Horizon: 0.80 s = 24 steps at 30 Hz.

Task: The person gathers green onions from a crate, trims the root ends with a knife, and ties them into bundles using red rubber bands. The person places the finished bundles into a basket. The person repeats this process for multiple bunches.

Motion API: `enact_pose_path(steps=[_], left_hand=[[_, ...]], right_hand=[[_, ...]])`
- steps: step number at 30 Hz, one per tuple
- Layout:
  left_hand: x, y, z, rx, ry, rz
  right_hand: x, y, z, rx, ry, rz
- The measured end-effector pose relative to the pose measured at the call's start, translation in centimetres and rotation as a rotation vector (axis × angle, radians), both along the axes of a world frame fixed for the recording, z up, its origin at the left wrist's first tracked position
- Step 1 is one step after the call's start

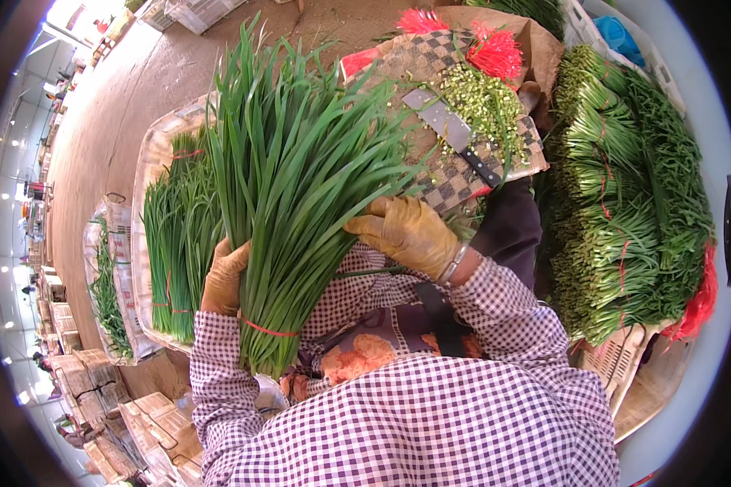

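Observation:
A large bunch of garlic chives point(292, 176), bound near its lower end by a red tie point(270, 329), stands upright before my chest. My left hand point(225, 277), in a yellowish rubber glove, grips the bunch from its left side. My right hand point(411, 234), gloved alike, is at the bunch's right edge with bent fingers at the leaves; whether it pinches any is unclear. Beyond it lies a checkered board point(438, 61) with a cleaver point(444, 125), chopped stem bits point(484, 100) and red plastic ties point(496, 53).
At the left a plastic crate point(149, 143) holds tied chive bunches point(183, 243). A second crate point(122, 262) stands farther left. Tied bunches point(621, 201) are stacked high at the right, with red ties point(697, 304) beside them. More crates point(88, 383) stand at the lower left.

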<state>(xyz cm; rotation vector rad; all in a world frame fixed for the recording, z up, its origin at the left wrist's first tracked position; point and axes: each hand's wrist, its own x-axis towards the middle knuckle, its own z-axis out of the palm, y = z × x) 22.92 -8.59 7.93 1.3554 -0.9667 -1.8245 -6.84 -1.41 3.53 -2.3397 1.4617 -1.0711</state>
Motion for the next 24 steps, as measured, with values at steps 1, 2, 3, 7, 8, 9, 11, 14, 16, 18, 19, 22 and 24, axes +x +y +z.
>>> enact_pose_path(steps=[1,2,3,7,8,9,11,14,16,18,19,22,24], left_hand=[[0.1,0.1,0.1,0.001,0.007,-0.019],[0.0,0.2,0.1,0.003,0.000,0.010],[0.2,0.1,-0.1,0.004,0.004,0.012],[-0.1,0.0,0.0,-0.004,0.017,-0.002],[-0.2,0.0,0.1,-0.013,0.012,-0.010],[-0.4,-0.1,0.1,-0.021,0.007,-0.019],[-0.1,0.0,0.0,0.001,0.010,-0.013],[0.0,0.1,0.1,0.004,0.014,-0.026],[0.0,0.0,0.3,-0.005,0.042,-0.065],[-0.7,0.1,0.7,-0.049,0.063,-0.090],[-1.1,0.1,1.0,-0.078,0.070,-0.097],[-1.1,-0.1,0.8,-0.098,0.059,-0.118],[-0.8,-0.4,0.8,-0.105,0.048,-0.137]], right_hand=[[0.3,-0.2,-0.3,-0.020,0.015,-0.014],[0.4,-0.2,-0.4,-0.040,0.030,-0.028],[0.3,-0.1,-0.2,0.010,-0.017,-0.020],[0.2,0.3,0.5,0.265,-0.554,-0.035],[0.0,0.2,0.1,0.408,-0.846,-0.066],[-0.4,0.1,-0.1,0.550,-1.139,-0.098],[-2.5,-0.5,-0.2,0.583,-1.269,-0.214],[-5.2,-2.1,-1.0,0.069,-0.564,-0.411],[-6.1,-2.8,-0.2,0.044,-0.367,-0.460],[-5.5,-3.8,0.3,0.073,-0.267,-0.331],[-5.0,-4.6,0.7,0.082,-0.221,-0.260],[-4.0,-5.7,0.7,0.055,-0.108,-0.207],[-3.6,-5.9,0.2,0.019,-0.102,-0.226]])
